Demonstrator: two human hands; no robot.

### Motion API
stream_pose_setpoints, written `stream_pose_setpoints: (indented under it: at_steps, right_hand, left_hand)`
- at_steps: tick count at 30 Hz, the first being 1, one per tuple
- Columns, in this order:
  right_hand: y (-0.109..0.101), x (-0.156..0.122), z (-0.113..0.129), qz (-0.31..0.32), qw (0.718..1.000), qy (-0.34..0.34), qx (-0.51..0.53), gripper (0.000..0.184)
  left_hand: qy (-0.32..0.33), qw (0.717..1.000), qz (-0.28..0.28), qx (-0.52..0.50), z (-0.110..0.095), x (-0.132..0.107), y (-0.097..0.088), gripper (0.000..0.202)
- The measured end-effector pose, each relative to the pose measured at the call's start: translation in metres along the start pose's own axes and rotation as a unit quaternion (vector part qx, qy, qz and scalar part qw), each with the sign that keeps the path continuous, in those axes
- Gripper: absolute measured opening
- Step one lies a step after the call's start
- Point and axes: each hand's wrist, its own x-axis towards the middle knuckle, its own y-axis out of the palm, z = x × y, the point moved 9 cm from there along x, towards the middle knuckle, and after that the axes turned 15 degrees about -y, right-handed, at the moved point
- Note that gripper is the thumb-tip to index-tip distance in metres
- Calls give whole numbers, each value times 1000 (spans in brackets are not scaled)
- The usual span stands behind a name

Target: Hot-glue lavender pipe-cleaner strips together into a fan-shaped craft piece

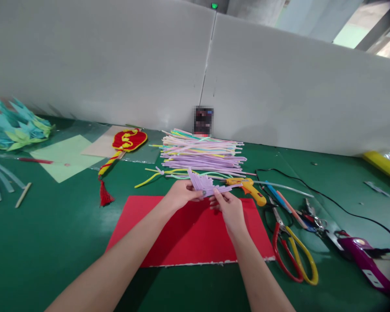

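Both hands are raised over a red sheet (195, 234) on the green table. Between them is a fan-like bundle of lilac pipe cleaners (201, 182), its stems pointing right. My left hand (182, 194) is closed on the bundle's left side, thumb on top. My right hand (226, 203) pinches the stems between thumb and fingers. Just behind lies a wide pile of pipe cleaners (201, 154) in lilac, pink, yellow and mint. A yellow glue gun (251, 189) rests right of the bundle.
Right: red-and-yellow-handled scissors (294, 247), pens (281, 199), keys (318, 223), a purple tool (365, 262) and a black cable (341, 206). Left: a red-and-yellow tasselled ornament (130, 141), a pale green sheet (66, 156) and teal paper leaves (16, 123). A grey partition (117, 65) stands behind.
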Motion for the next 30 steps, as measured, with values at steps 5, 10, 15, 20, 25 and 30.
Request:
stream_pose_setpoints:
  at_steps: [5,10,15,20,25,30]
  right_hand:
    - [0,1,3,7,1000,-11,-10,36]
    - [1,2,5,12,1000,-19,-15,35]
    - [1,2,3,10,1000,-18,-5,32]
    - [0,2,1,6,1000,-14,10,30]
    - [-2,2,1,-1,1000,-11,13,31]
    - [-4,2,3,-6,1000,-12,0,33]
  left_hand:
    - [-5,1000,1,8,0,0,0,17]
    - [-6,1000,1,0,-1,-2,-1,15]
    - [-4,1000,3,0,-1,-1,0,13]
    - [-2,1000,9,1,-1,-1,1,16]
    - [-5,1000,0,1,-2,-2,-1,16]
    - [-6,1000,0,3,-2,-2,-3,18]
